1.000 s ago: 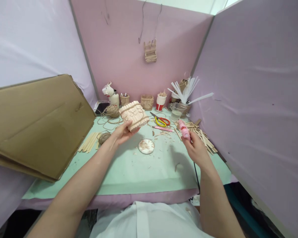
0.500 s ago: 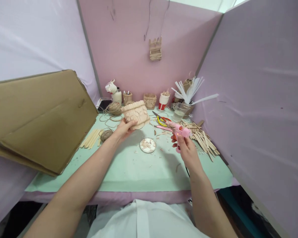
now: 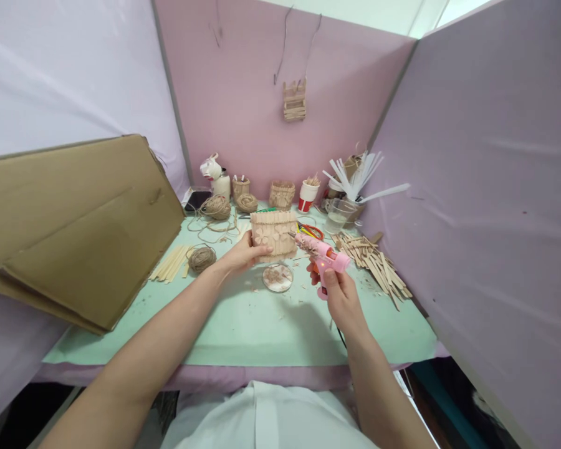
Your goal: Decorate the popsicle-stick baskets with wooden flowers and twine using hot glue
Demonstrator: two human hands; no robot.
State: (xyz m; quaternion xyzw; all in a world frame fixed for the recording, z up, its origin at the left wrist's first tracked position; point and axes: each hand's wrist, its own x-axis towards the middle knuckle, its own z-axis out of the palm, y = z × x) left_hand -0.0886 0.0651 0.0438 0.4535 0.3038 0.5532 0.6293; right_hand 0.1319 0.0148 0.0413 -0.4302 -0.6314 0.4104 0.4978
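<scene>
My left hand point(image 3: 249, 254) is closed on the lower left edge of a wooden-stick basket point(image 3: 274, 234), held upright above the table. Pale cut-out shapes and a twine band decorate its front. In my right hand point(image 3: 339, 290) is a pink hot glue gun point(image 3: 325, 257), gripped by its handle with a small light glowing. The gun's nozzle points left, at or very close to the basket's right side; I cannot tell whether they touch. Below the basket lies a round white dish point(image 3: 277, 278) with wood shavings on it.
Wooden sticks point(image 3: 378, 265) are heaped at right, near a clear cup point(image 3: 339, 215). At left are pale sticks point(image 3: 169, 263), a twine ball point(image 3: 201, 258) and a large cardboard sheet point(image 3: 84, 231). Red-and-yellow-handled tools point(image 3: 311, 231) lie behind the glue gun. The gun's cord point(image 3: 341, 337) runs off the front edge.
The basket has moved right and down and now stands more level. The glue gun has come left, bringing its nozzle to the basket's side.
</scene>
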